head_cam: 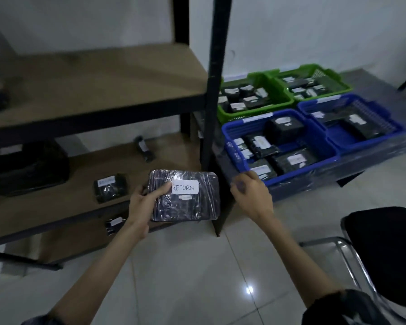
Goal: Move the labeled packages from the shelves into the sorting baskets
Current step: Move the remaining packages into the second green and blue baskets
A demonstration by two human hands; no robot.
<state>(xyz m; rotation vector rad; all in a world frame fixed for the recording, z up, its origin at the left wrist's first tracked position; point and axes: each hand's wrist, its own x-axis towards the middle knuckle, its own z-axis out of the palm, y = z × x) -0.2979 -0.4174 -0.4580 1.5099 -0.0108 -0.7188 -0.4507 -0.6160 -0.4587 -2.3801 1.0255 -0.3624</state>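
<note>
Tiled floor, black shelf at left, left hand gripping wrapped package labelled RETURN before lower shelf, right hand loosely curled, empty, beside near blue basket, packages inside, green baskets behind.

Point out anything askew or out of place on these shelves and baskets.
One thing: a slim package on the middle shelf looks propped on end at an angle, while the other packages lie flat. The blue basket and its neighbours sit squarely; nothing spilled or visibly torn.
</note>
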